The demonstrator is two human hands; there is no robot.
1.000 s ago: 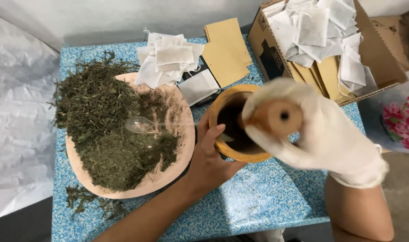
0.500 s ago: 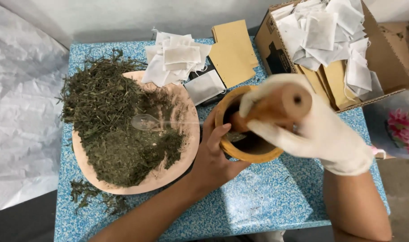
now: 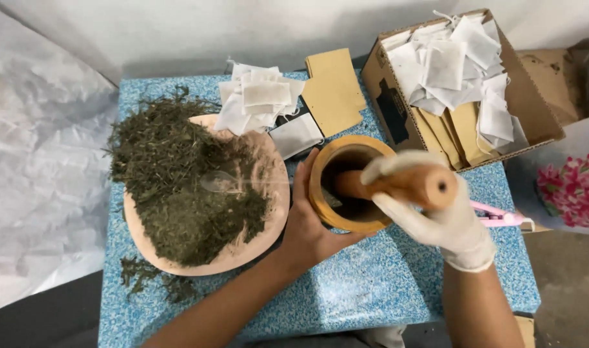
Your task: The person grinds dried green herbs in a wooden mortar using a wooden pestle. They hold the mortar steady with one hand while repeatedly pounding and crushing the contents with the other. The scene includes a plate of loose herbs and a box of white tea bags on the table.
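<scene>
Soft, even daylight fills the scene, with faint shadows and no harsh glare. The pestle (image 3: 397,183) and gloved right hand (image 3: 446,216) look slightly motion-blurred, and edges bend with wide-angle distortion.

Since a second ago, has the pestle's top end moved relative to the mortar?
Yes. The pestle, gripped by the gloved right hand, now leans past the wooden mortar rim's right side; earlier its end sat above the mortar's upper right.
</scene>
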